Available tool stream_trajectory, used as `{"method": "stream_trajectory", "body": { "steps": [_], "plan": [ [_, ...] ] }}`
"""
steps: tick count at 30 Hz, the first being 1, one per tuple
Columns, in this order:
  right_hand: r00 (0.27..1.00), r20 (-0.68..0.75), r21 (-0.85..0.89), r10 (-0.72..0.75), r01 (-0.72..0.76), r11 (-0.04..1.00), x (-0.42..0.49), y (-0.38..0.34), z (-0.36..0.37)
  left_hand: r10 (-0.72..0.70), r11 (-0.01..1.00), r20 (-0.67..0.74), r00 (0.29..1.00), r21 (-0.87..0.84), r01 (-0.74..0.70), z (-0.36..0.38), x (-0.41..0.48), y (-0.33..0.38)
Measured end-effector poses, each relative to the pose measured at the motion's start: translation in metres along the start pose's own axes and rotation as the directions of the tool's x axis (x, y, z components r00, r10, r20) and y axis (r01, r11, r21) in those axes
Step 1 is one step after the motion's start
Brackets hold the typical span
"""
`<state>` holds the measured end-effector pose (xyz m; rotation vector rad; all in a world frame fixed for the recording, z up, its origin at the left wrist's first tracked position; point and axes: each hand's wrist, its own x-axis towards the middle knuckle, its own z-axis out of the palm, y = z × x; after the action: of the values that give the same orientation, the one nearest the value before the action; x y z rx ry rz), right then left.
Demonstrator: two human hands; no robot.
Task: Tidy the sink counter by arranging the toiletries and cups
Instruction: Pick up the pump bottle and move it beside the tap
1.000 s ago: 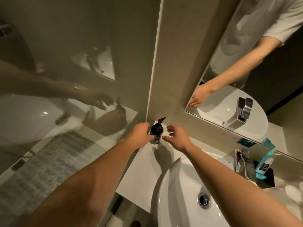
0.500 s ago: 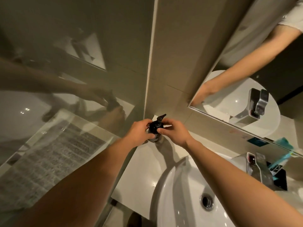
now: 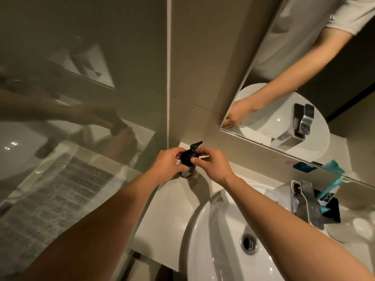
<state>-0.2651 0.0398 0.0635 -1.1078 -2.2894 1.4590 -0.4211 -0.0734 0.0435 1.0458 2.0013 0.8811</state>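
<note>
Hand first, on the left: our left hand (image 3: pixel 166 166) wraps around the body of the dark pump bottle (image 3: pixel 187 162), gripping it where it stands upright at the far left corner of the surface (image 3: pixel 168 216), close to the wall. Our right hand (image 3: pixel 211 165) closes on the bottle from the other side, fingers pinching near the pump head, whose nozzle points toward the wall. We judge this bottle nearly placed; it only needs squaring up and letting go. Moving right past the basin (image 3: pixel 219 250) and the tap (image 3: pixel 306 203), a teal tube (image 3: pixel 332 186) leans in a black holder (image 3: pixel 332 209), and pale blurred things lie at the far right edge. We judge that side not yet tidied.
</note>
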Motion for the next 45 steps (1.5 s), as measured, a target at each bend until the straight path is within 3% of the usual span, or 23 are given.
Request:
{"method": "stream_trajectory", "body": {
  "steps": [7, 22, 36, 45],
  "plan": [
    [0.991, -0.134, -0.056, -0.016, 0.009, 0.998, -0.031, 0.002, -0.039, 0.098, 0.993, 0.143, 0.985, 0.049, -0.106, 0.017, 0.013, 0.044],
    [0.915, -0.387, -0.099, 0.111, -0.162, 0.982, -0.074, 0.040, -0.091, 0.227, 0.956, 0.333, 0.915, 0.103, -0.275, 0.091, 0.041, 0.099],
    [0.776, -0.571, 0.037, 0.269, -0.303, 0.952, -0.066, 0.047, -0.068, 0.232, 0.968, 0.432, 0.872, -0.017, -0.250, 0.123, 0.070, 0.092],
    [0.747, -0.603, 0.052, 0.279, -0.312, 0.949, -0.060, 0.043, -0.067, 0.202, 0.979, 0.451, 0.869, -0.078, -0.187, 0.131, 0.086, 0.081]
  ]
}}
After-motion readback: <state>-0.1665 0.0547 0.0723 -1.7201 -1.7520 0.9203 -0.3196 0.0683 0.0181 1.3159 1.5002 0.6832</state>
